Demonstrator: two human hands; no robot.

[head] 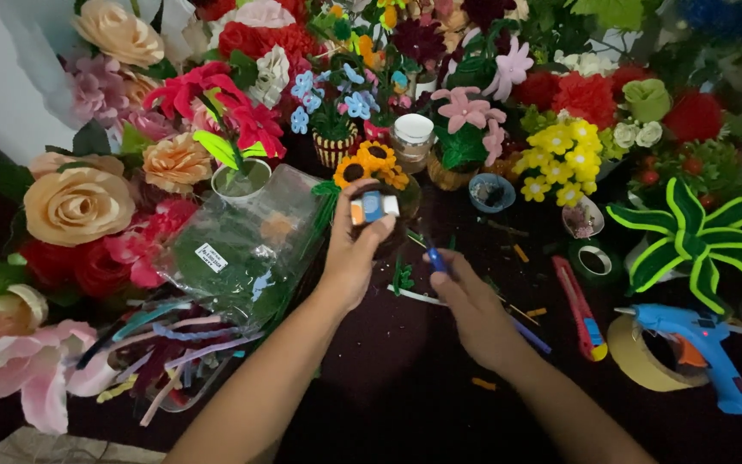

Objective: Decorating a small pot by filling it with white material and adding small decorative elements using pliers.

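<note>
My left hand holds up a small round dark pot with orange, blue and white pieces on top. My right hand pinches a thin blue pipe cleaner just right of the pot, its tip close to the pot's side. Both hands hover over a dark table. Small sunflowers made of pipe cleaners stand just behind the pot.
Handmade flowers crowd the back and left. A clear bag of green stems and loose pipe cleaners lie at left. At right sit a red utility knife, green tape, a roll of beige tape and a blue glue gun.
</note>
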